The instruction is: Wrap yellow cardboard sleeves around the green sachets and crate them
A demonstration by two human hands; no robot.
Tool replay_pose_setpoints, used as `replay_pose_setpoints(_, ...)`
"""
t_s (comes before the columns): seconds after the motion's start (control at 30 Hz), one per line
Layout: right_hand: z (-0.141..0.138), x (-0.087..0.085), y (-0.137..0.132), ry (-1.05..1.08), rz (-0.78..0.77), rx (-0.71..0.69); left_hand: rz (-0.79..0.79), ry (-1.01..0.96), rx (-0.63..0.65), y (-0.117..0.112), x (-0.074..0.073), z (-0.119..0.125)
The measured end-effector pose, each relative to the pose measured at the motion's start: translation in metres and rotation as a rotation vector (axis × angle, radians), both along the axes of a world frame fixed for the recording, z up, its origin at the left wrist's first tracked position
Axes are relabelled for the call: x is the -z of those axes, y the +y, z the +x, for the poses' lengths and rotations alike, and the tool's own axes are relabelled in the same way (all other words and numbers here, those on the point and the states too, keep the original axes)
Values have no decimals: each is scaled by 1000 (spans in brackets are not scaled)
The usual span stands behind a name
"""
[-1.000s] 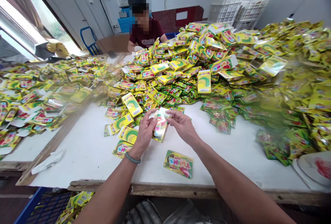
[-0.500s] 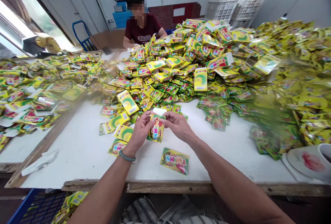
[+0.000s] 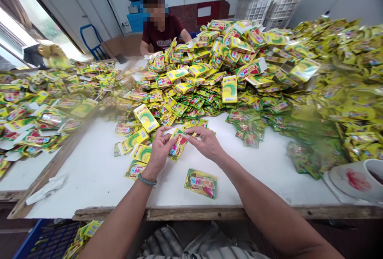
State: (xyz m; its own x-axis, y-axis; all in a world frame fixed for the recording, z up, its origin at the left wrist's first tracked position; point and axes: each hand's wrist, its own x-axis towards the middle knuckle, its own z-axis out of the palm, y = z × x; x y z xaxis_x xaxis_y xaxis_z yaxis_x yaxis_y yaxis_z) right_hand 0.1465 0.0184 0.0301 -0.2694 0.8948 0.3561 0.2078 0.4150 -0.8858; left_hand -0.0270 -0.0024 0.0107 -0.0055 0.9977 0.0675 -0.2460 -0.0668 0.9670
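A small yellow-green printed carton (image 3: 177, 147) is held tilted over the white table. My left hand (image 3: 161, 149) pinches its left side between thumb and fingers. At the carton's upper right end, the fingers of my right hand (image 3: 205, 143) press together on its edge. Nearer to me lies a flat packet (image 3: 201, 183) with "TWINS" lettering, upside down from here. Left of my left hand are several yellow cartons, one (image 3: 146, 118) resting against the pile.
A high pile of cartons and green packets (image 3: 191, 103) fills the table's far middle. More yellow packets (image 3: 353, 91) heap up at right, beside a flowered mug (image 3: 356, 181). A co-worker (image 3: 161, 32) sits opposite. A wooden edge strip (image 3: 191, 213) runs along the front; a blue crate (image 3: 42, 235) stands below.
The carton has turned from upright to tilted. The white flap at its top no longer shows. My right hand's fingers have straightened along its end. The view has shifted slightly.
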Motion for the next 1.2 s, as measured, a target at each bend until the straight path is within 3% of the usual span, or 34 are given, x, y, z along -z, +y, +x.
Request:
replay_pose_setpoints(0.17,-5,3,-1,33,-123,-7,12,83,-38,1,2,0)
replay_pose_setpoints(0.37,-7,14,6,386,-414,-33,-16,88,-15,1,2,3)
replay_pose_setpoints(0.43,-4,14,8,385,-454,-51,-15,102,-14,0,2,3)
replay_pose_setpoints(0.7,1,10,4,227,-310,-174,5,40,-57,2,2,-1)
replay_pose_setpoints(0.87,-12,13,-8,-3,124,-6,-94,-96,-48,-2,-3,-4)
replay_pose_setpoints(0.93,-15,13,-11,-59,230,17,-130,-122,-34,-3,-6,-4)
replay_pose_setpoints(1.2,-21,18,-14,-120,323,44,-117,-110,19,-3,-11,-2)
